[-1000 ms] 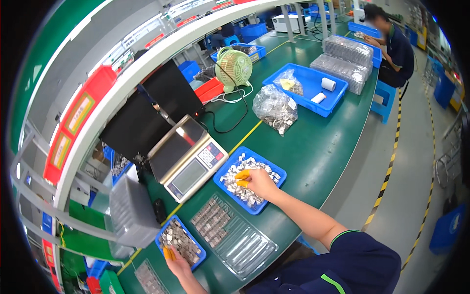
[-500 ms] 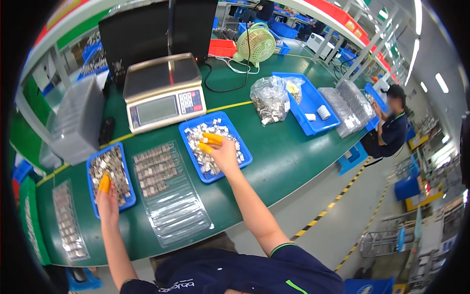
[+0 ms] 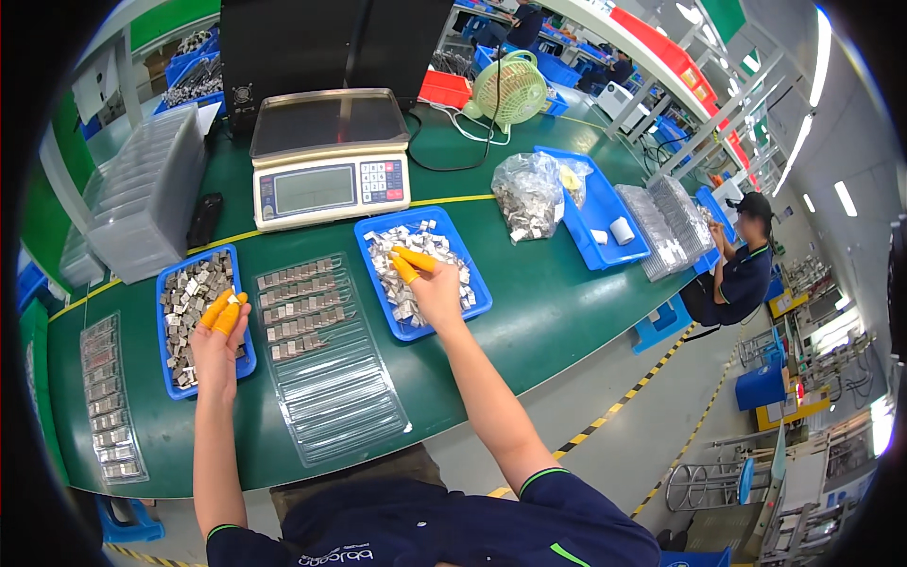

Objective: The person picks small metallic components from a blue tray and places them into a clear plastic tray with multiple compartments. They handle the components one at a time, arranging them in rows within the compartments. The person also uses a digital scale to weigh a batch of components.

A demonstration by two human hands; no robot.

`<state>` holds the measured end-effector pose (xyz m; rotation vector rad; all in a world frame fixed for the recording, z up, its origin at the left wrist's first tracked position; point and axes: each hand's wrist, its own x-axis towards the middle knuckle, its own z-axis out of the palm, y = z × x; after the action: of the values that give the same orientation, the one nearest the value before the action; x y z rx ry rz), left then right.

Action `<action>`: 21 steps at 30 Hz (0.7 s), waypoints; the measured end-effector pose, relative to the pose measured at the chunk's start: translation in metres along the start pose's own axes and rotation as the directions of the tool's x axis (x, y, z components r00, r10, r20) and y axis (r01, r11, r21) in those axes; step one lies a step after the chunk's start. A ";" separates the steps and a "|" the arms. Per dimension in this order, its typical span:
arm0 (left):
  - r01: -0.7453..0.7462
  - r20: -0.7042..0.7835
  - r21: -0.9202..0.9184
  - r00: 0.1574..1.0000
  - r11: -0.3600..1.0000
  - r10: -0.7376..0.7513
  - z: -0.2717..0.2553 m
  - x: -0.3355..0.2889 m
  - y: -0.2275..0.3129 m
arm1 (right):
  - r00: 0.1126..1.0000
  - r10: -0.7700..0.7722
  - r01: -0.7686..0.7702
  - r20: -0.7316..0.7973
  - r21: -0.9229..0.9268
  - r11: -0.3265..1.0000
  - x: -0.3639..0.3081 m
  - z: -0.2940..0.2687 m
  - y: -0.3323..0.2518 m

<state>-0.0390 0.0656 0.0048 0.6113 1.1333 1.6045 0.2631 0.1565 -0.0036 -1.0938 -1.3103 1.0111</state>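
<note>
Left hand (image 3: 216, 350): yellow-covered fingertips drawn close together above the right edge of the left blue tray (image 3: 174, 389), which holds grey metal parts (image 3: 194, 283); cannot tell whether a piece is gripped. Right hand (image 3: 436, 291): covered thumb and finger narrowly spaced over the left half of the right blue tray (image 3: 480, 300), filled with white-and-silver pieces (image 3: 416, 227); grip likewise unclear. Between trays: clear blister tray (image 3: 340, 397), reaching toward the table's near edge, its far end filled with rows of metal parts. Second, partly hazy clear tray (image 3: 111, 406) near the table's (image 3: 539, 302) left end. Scale (image 3: 331, 189) toward far edge; bag of parts (image 3: 527, 203) farther right, beside large blue bin (image 3: 588, 250).
</note>
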 end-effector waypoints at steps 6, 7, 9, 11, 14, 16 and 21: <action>-0.185 0.099 0.048 0.979 0.982 0.180 -0.004 0.007 -0.019 | 0.993 -0.070 0.075 -0.089 0.049 0.996 0.003 -0.010 0.000; -0.310 0.170 0.050 0.939 0.949 0.298 -0.006 0.004 -0.018 | 0.991 -0.110 0.113 -0.083 0.043 0.993 -0.001 -0.012 0.002; -0.369 0.208 0.161 0.919 0.916 0.334 -0.013 0.006 -0.020 | 0.982 -0.175 0.177 -0.075 0.020 0.984 0.001 -0.005 -0.001; -0.255 0.138 0.152 0.962 0.955 0.235 -0.014 0.001 -0.024 | 0.981 -0.188 0.189 -0.047 0.017 0.982 -0.001 0.009 -0.012; -0.174 0.154 0.077 0.975 0.982 0.161 -0.003 -0.006 -0.025 | 0.984 -0.173 0.171 0.033 0.062 0.983 -0.019 0.035 -0.039; -0.153 0.216 0.074 0.967 0.985 0.134 0.005 -0.014 -0.021 | 0.976 -0.171 0.176 0.136 -0.021 0.984 -0.031 0.056 -0.059; -0.102 0.246 0.063 0.966 0.993 0.084 0.007 -0.016 -0.024 | 0.956 -0.097 0.116 0.275 -0.053 0.992 -0.047 0.089 -0.062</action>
<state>-0.0170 0.0540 -0.0109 0.8972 0.9979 1.5223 0.1705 0.1002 0.0434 -0.9464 -1.6187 1.0687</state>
